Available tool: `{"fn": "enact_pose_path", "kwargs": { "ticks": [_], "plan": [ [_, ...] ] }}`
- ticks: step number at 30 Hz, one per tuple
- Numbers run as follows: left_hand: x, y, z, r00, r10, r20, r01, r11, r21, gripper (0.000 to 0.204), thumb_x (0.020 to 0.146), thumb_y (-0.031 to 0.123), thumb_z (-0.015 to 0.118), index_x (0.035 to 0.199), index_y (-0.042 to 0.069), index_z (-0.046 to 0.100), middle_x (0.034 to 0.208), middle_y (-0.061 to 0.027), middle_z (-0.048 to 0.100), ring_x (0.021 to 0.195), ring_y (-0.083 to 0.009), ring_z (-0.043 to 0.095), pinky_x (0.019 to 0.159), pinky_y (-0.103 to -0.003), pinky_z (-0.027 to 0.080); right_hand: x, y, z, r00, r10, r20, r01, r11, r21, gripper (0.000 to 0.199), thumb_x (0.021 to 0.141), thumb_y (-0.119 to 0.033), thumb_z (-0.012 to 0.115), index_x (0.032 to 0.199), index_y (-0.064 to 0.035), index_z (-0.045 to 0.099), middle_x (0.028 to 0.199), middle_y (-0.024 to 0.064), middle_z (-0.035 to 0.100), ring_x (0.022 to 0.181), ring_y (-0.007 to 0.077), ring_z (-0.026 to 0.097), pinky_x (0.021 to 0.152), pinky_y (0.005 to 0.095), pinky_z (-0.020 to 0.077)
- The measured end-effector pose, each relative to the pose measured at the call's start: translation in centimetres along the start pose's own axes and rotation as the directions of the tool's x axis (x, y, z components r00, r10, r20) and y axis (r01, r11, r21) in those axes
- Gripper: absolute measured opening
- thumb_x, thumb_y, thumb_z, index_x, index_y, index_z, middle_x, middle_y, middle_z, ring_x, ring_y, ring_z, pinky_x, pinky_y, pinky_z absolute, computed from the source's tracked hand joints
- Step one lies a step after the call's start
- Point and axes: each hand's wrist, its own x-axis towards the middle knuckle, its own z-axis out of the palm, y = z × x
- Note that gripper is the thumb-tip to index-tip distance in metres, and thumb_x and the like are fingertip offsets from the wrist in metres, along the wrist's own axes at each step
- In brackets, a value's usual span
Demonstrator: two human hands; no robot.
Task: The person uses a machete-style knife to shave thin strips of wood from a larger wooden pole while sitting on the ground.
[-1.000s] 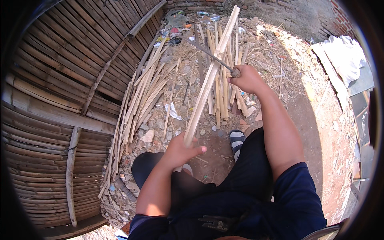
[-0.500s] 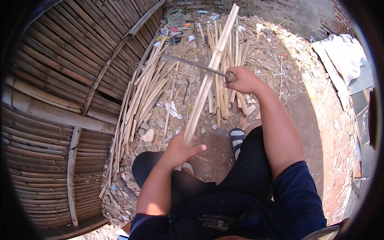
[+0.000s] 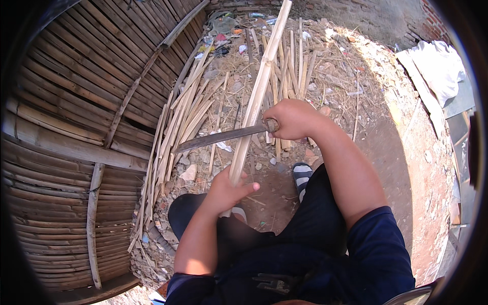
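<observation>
A long pale strip of split bamboo [image 3: 257,93] slants up and away from me, its hollow side showing. My left hand [image 3: 227,191] is closed round its near end, the thumb sticking out to the right. In my right hand [image 3: 292,120] is the handle of a machete [image 3: 221,138], gripped in a fist. The long dark blade points left and lies across the bamboo, a short way above my left hand. Whether the edge bites into the bamboo I cannot tell.
Split bamboo strips [image 3: 184,119] lean in a heap along the slatted bamboo wall [image 3: 66,127] on the left. More strips [image 3: 301,66] lie on the rubble ahead. My sandalled foot [image 3: 302,178] rests on the dirt. A white sack [image 3: 434,71] lies at the far right.
My right hand has drawn the machete nearer to me along the bamboo, and its blade now shows broader. The strip has tipped slightly left; my left hand has hardly moved.
</observation>
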Motion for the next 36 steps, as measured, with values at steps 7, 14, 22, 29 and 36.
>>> {"fn": "enact_pose_path", "kwargs": {
  "ticks": [7,14,22,29,36],
  "plan": [
    [-0.2,0.7,0.3,1.0,-0.027,0.009,0.027,1.0,-0.003,0.058,0.075,0.033,0.096,0.108,0.001,0.061,0.086,-0.0027,0.063,0.075,-0.0115,0.06,0.067,-0.028,0.052,0.3,6.4,-1.3,0.868,0.446,-0.216,-0.396,0.886,0.239,0.055,0.083,-0.035,0.08,0.124,0.0007,0.069,0.11,0.0261,0.072,0.107,0.041,0.069,0.095,0.0479,0.0537],
    [-0.2,0.6,0.3,1.0,-0.019,0.014,0.019,1.0,-0.012,0.058,0.075,0.033,0.096,0.109,0.001,0.062,0.087,-0.0034,0.063,0.078,-0.0117,0.061,0.068,-0.028,0.052,-0.4,2.1,-1.4,0.969,0.235,-0.074,-0.227,0.968,0.107,0.049,0.084,-0.033,0.08,0.122,-0.0029,0.071,0.108,0.0253,0.073,0.106,0.0411,0.069,0.094,0.0474,0.054],
    [-0.4,0.3,-0.1,1.0,-0.017,0.003,0.017,0.999,-0.032,0.059,0.075,0.032,0.096,0.11,0.0,0.061,0.088,-0.0034,0.063,0.078,-0.0121,0.061,0.069,-0.029,0.052,0.5,1.5,0.4,1.0,0.0,-0.006,0.001,0.996,0.094,0.035,0.082,-0.031,0.082,0.103,-0.0054,0.073,0.086,0.0205,0.072,0.084,0.0385,0.071,0.078,0.0474,0.0537],
    [0.2,0.2,0.1,0.999,-0.019,0.033,0.02,0.999,-0.035,0.061,0.074,0.034,0.097,0.11,0.0,0.06,0.087,-0.0047,0.063,0.07,-0.0106,0.061,0.059,-0.027,0.051,-0.2,5.9,-1.8,0.845,0.498,-0.194,-0.434,0.852,0.294,0.057,0.084,-0.034,0.08,0.127,0.0011,0.068,0.108,0.0258,0.073,0.107,0.0412,0.07,0.093,0.0464,0.0545],
    [0.0,0.0,0.2,1.0,-0.006,0.003,0.006,1.0,-0.029,0.06,0.074,0.034,0.096,0.11,0.001,0.061,0.088,-0.0044,0.063,0.067,-0.0098,0.059,0.057,-0.026,0.049,-0.3,0.3,-0.8,0.992,0.107,0.061,-0.111,0.992,0.064,0.046,0.082,-0.033,0.082,0.117,-0.0041,0.072,0.101,0.0238,0.074,0.101,0.0403,0.071,0.09,0.0479,0.0549]
  ]
}}
